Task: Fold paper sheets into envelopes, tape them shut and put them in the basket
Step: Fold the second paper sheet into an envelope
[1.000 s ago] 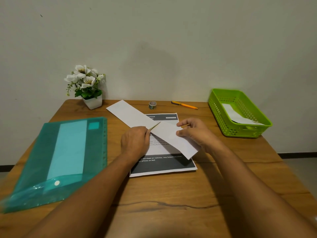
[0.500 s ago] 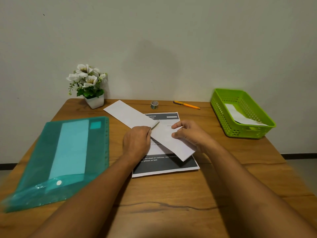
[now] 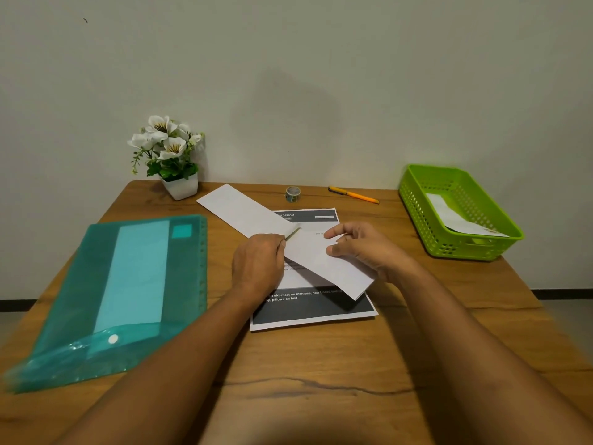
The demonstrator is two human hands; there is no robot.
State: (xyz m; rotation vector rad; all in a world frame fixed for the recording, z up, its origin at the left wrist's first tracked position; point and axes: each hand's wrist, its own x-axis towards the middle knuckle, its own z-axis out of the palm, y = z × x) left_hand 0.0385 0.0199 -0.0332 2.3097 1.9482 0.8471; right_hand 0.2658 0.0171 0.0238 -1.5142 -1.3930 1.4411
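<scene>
While the left hand (image 3: 256, 264) pinches a strip of tape (image 3: 292, 234), the right hand (image 3: 362, 248) hovers loosely curled and holding nothing, thumb touching the folded paper (image 3: 314, 255) between both hands; the green basket (image 3: 417, 216) sits beyond the right hand.

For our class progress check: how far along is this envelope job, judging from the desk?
Done: one folded envelope lies in the green basket. In hand: the left hand pinches a tape strip over the folded paper; the right hand rests its thumb on it. Left: taping it shut, basketing it, probably then the sheet in the teal folder.
</scene>
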